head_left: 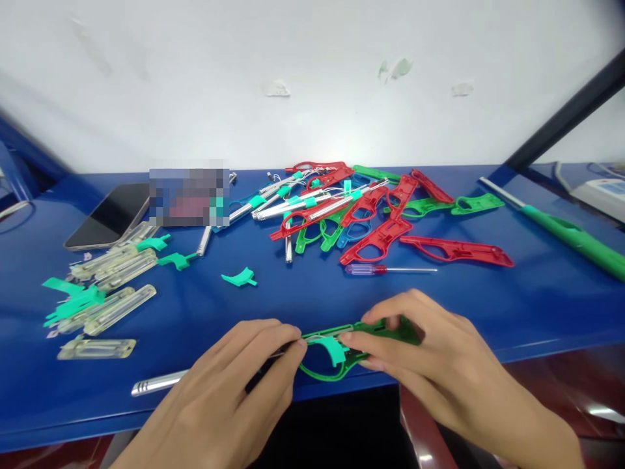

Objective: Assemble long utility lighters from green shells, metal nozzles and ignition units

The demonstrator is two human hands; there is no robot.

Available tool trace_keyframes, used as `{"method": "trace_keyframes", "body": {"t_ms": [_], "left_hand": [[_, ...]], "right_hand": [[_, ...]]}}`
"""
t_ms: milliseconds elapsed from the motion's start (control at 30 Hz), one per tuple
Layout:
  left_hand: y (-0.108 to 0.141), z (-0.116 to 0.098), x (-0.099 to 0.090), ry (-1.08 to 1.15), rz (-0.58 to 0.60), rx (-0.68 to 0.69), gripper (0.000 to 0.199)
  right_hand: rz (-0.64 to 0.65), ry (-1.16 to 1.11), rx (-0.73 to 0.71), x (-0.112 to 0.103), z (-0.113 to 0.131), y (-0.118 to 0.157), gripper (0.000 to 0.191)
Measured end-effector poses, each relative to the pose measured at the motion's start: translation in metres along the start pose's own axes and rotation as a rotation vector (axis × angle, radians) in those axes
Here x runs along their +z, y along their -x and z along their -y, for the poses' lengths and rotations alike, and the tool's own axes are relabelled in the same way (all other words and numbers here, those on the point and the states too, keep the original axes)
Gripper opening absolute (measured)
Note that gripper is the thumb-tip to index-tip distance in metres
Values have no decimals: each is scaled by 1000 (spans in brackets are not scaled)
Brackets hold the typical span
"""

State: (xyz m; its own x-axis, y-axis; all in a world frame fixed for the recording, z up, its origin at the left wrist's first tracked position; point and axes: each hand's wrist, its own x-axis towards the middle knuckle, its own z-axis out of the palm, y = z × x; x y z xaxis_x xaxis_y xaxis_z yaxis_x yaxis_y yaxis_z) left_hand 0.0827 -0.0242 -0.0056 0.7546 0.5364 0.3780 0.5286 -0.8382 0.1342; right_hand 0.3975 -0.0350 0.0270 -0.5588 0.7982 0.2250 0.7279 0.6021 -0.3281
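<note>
Near the table's front edge lies a green plastic handle half with a looped guard. Inside its loop sits a teal trigger piece. My left hand is closed round the left end of the handle, where a silver metal tube sticks out to the left from under the hand. My right hand grips the right part of the green handle, with thumb and index finger pressed near the trigger. The fingers hide part of the handle's inside.
Red, green and blue handle halves and silver tubes pile up at the back. A purple screwdriver lies before them. Clear fuel tanks, teal triggers and a phone are left; an assembled green lighter is right.
</note>
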Motion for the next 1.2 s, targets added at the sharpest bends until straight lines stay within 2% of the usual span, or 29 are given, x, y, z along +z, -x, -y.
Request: {"method": "trace_keyframes", "body": {"t_ms": [133,267,367,467,533,633,767,1033,1200], "left_hand": [[-7,-2,-3,-63,-61,-32,47],[-27,-6,-10,44,-138,-67,29],[-37,-5,-14,109,-121,-74,24],[-47,-3,-18,83,-77,-40,17],[-57,-2,-21,4,-70,19,23],[-74,-3,-26,-128,-106,135,41],[-89,-3,-32,-185,-94,273,43],[-102,-3,-38,-188,-96,342,46],[-96,1,-33,-202,-53,356,38]], "right_hand": [[-16,-49,-17,1,-2,-2,34],[-70,-88,-3,4,-2,-1,38],[-109,-100,44,7,-2,1,46],[-128,-59,69,7,-1,1,47],[-125,-45,73,5,-1,-1,45],[-88,-95,100,3,-2,-3,32],[-98,-188,120,2,0,-5,20],[-92,-212,102,4,1,-5,23],[-82,-227,103,4,-2,-5,25]]}}
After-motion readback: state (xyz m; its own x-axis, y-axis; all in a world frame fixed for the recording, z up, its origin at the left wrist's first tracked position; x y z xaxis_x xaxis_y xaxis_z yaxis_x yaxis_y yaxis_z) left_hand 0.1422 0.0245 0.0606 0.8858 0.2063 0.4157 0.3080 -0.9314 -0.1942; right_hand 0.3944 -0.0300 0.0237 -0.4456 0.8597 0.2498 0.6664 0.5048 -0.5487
